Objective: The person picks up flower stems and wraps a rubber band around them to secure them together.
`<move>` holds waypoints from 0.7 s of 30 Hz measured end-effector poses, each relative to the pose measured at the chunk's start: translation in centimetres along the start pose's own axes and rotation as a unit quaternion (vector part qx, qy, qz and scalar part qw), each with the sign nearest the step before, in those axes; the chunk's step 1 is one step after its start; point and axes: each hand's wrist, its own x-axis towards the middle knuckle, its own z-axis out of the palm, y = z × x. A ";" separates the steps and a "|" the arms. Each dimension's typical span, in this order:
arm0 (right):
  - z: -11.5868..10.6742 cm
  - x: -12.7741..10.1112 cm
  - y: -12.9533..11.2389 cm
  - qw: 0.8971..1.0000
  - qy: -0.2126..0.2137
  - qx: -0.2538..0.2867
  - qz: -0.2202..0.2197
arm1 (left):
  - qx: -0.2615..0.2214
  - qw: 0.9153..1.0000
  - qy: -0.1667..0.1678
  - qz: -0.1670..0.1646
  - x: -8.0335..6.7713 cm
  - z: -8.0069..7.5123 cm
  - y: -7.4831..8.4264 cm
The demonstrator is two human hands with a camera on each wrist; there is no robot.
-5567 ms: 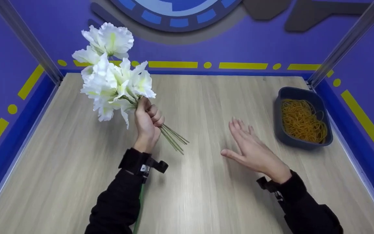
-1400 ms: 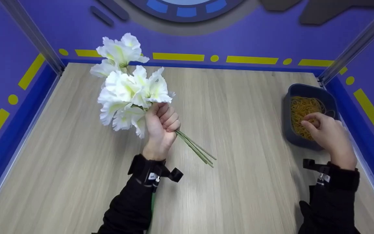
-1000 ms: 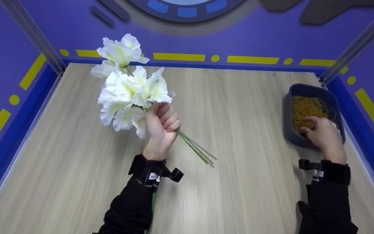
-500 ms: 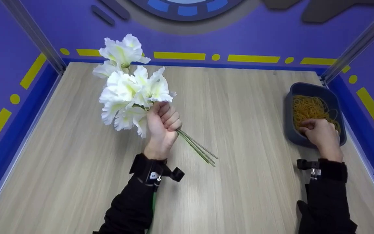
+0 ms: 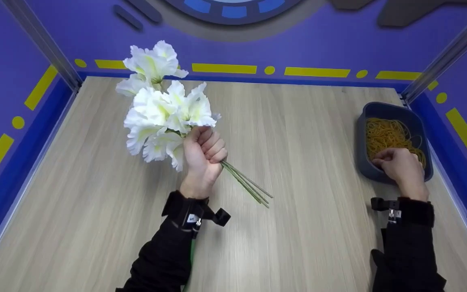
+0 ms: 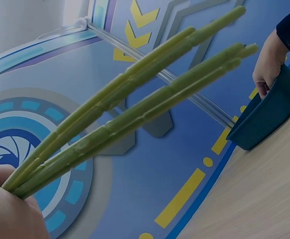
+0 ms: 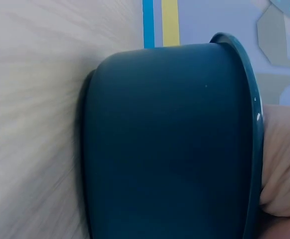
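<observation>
While gripping the green stems (image 5: pixel 245 184) in a fist, the left hand (image 5: pixel 203 156) is holding the white flowers (image 5: pixel 162 111) upright above the table (image 5: pixel 298 227), keeping stem ends free. Farther right, the right hand (image 5: pixel 399 167), fingers curled, is reaching into the blue bin (image 5: pixel 369 172) among rubber bands (image 5: pixel 385 133); any grasp is hidden.

desk (image 5: pixel 290 154): pale wood-grain top, walled by blue and purple panels
tub (image 5: pixel 364 162): dark blue, stood on the desk under the right hand (image 5: pixel 399 168), heaped with yellow rubber bands (image 5: pixel 387 134)
</observation>
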 end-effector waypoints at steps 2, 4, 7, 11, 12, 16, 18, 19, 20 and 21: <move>0.1 0.1 0.0 1.000 0.006 -0.005 -0.004 | 0.001 1.000 0.001 -0.001 0.0 0.0 0.0; 0.2 0.2 0.0 1.000 0.011 -0.009 -0.012 | 0.001 1.000 0.001 -0.003 0.0 -0.1 0.0; 0.3 0.3 0.0 1.000 0.010 -0.012 -0.019 | -0.003 1.000 0.000 -0.004 0.0 -0.1 0.0; 0.3 0.2 0.1 1.000 -0.005 -0.005 -0.011 | -0.005 1.000 -0.001 -0.005 0.0 -0.1 0.0; 0.2 0.2 0.1 1.000 -0.008 -0.004 -0.008 | -0.005 1.000 -0.001 -0.005 0.0 -0.1 0.0; 0.1 0.2 0.1 1.000 -0.020 0.001 0.003 | -0.008 1.000 -0.001 -0.006 0.0 -0.1 0.0; 0.1 0.2 0.1 1.000 -0.019 0.000 0.004 | -0.008 1.000 -0.001 -0.006 0.0 -0.1 0.0; 0.0 0.2 0.1 1.000 -0.018 -0.001 0.005 | -0.009 1.000 0.000 -0.006 0.0 -0.1 0.0; 0.0 0.3 0.1 1.000 -0.016 -0.001 0.005 | -0.009 1.000 0.001 -0.006 0.0 -0.1 0.0; 0.0 0.3 0.1 1.000 -0.015 -0.001 0.005 | -0.009 1.000 0.001 -0.006 0.0 -0.1 0.0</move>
